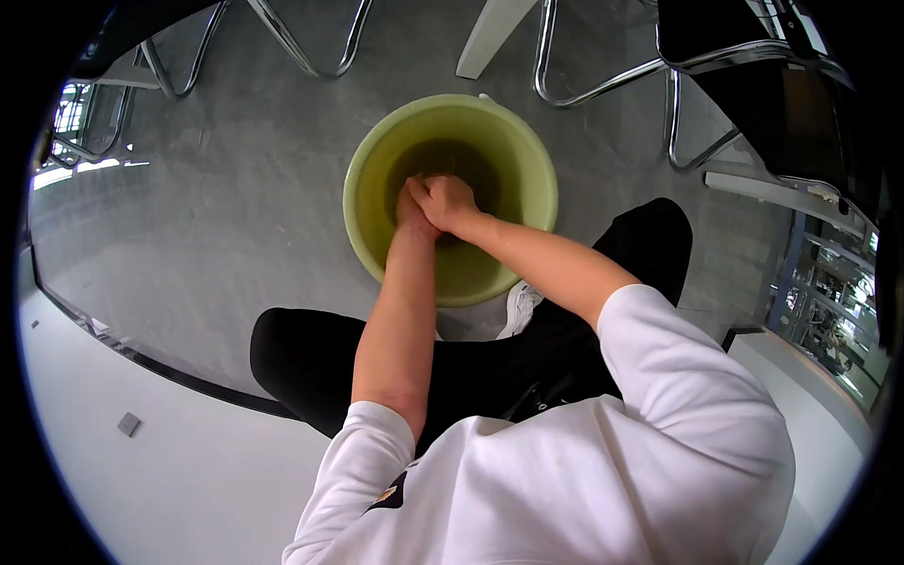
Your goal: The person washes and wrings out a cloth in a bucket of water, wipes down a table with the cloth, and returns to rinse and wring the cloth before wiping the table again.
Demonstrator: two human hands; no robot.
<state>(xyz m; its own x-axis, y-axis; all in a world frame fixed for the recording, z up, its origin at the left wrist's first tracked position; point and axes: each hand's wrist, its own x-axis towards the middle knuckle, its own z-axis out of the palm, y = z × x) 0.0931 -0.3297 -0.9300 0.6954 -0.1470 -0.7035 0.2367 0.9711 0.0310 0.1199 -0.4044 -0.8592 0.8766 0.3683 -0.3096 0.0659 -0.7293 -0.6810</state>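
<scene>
At upper centre, inside the green bucket (532, 179), the left hand (411, 201) and right hand (448, 201) are pressed together, seemingly for rubbing; the grip's closure and contents cannot be told, and its loosening is probably called for next.

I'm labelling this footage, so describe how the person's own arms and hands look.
The left hand and right hand are ungloved. The left forearm and right forearm are bare, with no watch or bracelet visible. The left sleeve and right sleeve are white and short.
</scene>
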